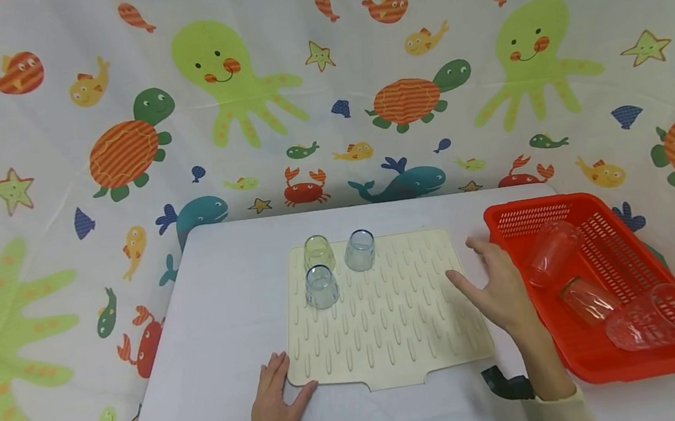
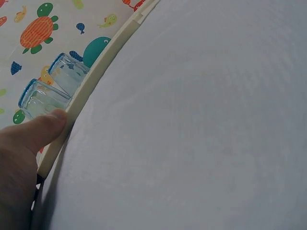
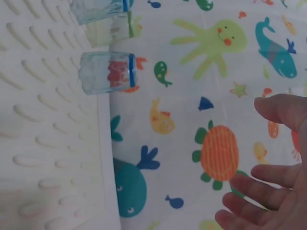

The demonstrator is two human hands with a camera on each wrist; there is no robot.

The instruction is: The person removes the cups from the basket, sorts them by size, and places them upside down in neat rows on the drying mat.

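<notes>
On a cream drying mat (image 1: 400, 321) with raised ridges, a green-tinted glass (image 1: 317, 249) and a blue-tinted glass (image 1: 360, 251) stand at the back left. A second blue-tinted glass (image 1: 321, 289) is in front of the green one. My left hand (image 1: 274, 412) rests at the mat's front left corner, its thumb at the edge in the left wrist view. Between the mat's right side and the red basket (image 1: 649, 369) is my right hand (image 1: 499, 289), holding nothing. Its thumb and fingers are spread apart, as the right wrist view also shows.
Inside the basket lie a clear tumbler (image 1: 551, 252), a smaller glass (image 1: 589, 300) and a large clear glass vessel (image 1: 650, 321). A white cloth (image 1: 205, 364) covers the table. Behind it hangs a sea-animal curtain (image 1: 323, 87).
</notes>
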